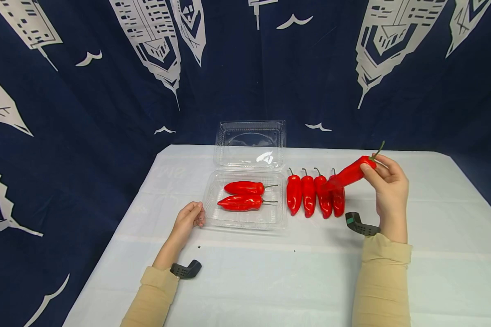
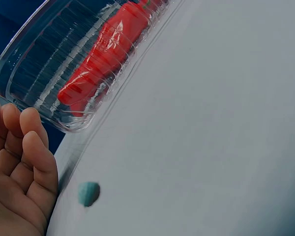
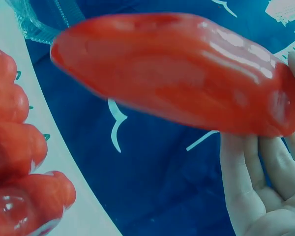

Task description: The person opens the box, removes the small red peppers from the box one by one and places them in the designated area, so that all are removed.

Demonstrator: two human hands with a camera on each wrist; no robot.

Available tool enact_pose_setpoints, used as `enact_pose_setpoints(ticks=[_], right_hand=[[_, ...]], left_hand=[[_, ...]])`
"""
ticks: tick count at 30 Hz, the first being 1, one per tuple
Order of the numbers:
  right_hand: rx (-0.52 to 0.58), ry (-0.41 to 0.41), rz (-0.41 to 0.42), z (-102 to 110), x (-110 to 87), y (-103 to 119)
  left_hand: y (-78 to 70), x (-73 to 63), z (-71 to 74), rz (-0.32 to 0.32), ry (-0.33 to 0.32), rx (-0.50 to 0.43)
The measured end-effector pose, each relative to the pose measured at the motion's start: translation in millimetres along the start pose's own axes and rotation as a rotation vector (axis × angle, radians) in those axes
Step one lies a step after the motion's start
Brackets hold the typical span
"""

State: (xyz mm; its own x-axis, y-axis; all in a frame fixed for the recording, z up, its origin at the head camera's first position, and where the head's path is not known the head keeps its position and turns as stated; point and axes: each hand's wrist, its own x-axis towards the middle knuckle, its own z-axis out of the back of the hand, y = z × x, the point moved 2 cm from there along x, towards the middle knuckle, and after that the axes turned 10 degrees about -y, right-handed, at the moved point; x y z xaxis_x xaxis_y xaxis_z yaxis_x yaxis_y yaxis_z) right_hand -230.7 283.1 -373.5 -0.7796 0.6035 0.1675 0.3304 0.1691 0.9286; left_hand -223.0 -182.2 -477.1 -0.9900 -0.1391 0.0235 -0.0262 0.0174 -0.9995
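My right hand (image 1: 388, 181) holds a red pepper (image 1: 352, 171) near its green stem, between thumb and fingers. The pepper is raised and tilted over the right end of a row of several red peppers (image 1: 308, 195) on the table. In the right wrist view, the held pepper (image 3: 177, 73) spans the top. A clear plastic container (image 1: 229, 223) with two red peppers (image 1: 241, 203) lying inside stands left of the row, its lid (image 1: 249, 156) folded back. My left hand (image 1: 188, 217) pinches the container's left rim; in the left wrist view its fingers (image 2: 32, 120) curl beside that corner.
A white-covered table (image 1: 245, 281) lies beneath everything. Behind it hangs a dark blue curtain (image 1: 270, 81) with white building prints. Small dark specks (image 1: 199, 247) lie in front of the container. Each wrist wears a black band (image 1: 362, 225).
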Motion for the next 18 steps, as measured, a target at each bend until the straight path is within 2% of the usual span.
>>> enact_pose_setpoints(ticks=[12,18], right_hand=[[0.076,-0.083,-0.03,10,6.6,-4],[0.061,-0.125,-0.076,15,10.6,-8]], left_hand=[[-0.4,-0.5,-0.7,0.001,-0.003,-0.004],[0.2,0.3,-0.6,0.001,-0.005,-0.005]])
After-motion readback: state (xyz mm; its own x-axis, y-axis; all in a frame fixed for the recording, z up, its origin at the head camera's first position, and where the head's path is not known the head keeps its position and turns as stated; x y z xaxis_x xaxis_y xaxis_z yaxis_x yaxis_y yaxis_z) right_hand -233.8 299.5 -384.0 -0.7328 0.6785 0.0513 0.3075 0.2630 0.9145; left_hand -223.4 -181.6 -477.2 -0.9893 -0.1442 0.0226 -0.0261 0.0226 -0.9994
